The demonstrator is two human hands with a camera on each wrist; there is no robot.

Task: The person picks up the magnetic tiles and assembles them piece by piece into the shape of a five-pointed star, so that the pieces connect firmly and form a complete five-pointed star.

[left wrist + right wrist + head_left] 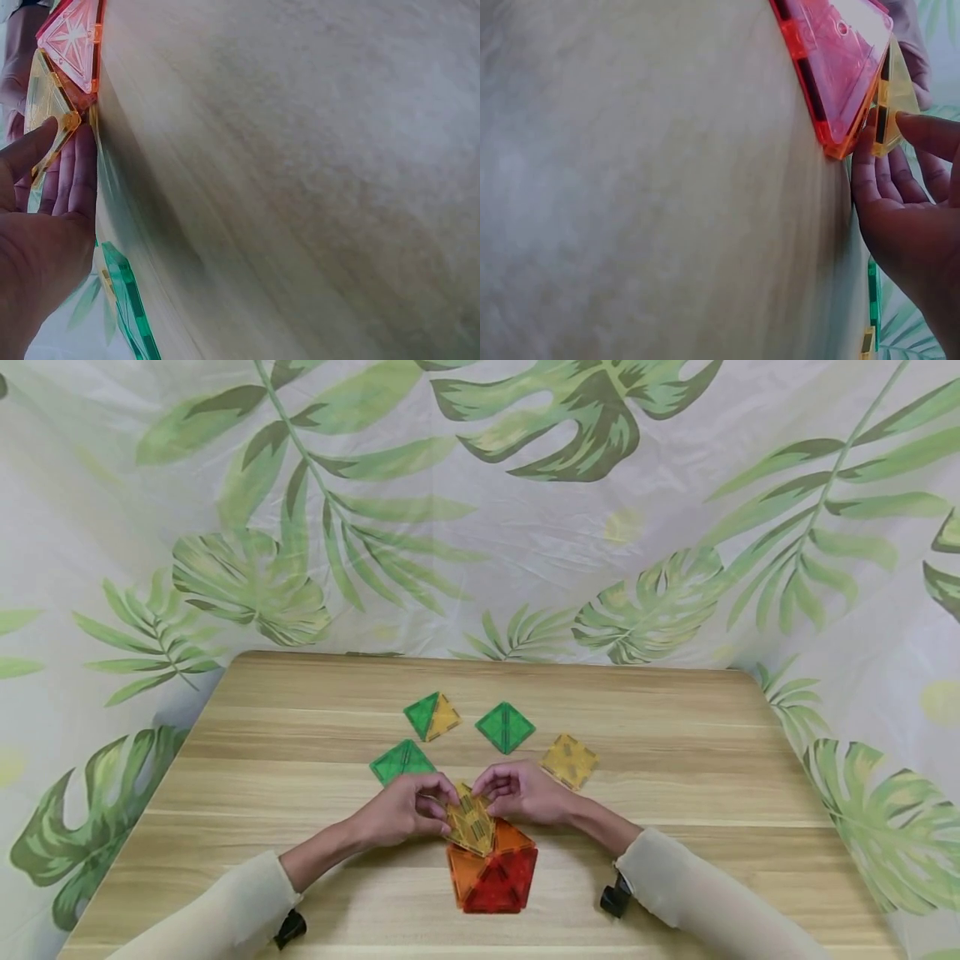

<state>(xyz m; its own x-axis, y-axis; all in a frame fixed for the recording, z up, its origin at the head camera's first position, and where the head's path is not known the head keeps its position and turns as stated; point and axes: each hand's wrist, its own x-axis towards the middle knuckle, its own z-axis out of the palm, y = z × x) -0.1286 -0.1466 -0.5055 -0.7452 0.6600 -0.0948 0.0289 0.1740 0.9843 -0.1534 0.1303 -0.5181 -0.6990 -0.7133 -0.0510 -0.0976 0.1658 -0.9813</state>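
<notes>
A flat cluster of red and orange magnetic triangle tiles (493, 877) lies near the table's front edge. At its far tip a yellow tile (470, 821) stands tilted up, and both hands meet on it. My left hand (408, 810) pinches its left edge; the left wrist view shows thumb and fingers (71, 169) on the yellow tile (46, 105). My right hand (521, 792) holds its right edge, with fingertips (870, 146) against the yellow tile (894, 97) beside the red tile (832, 60).
Behind the hands on the wooden table (675, 760) lie a green tile (401, 761), a green-and-yellow square (432, 716), a green square (505, 727) and a yellow square (569, 762). A leaf-print sheet (480, 510) surrounds the table.
</notes>
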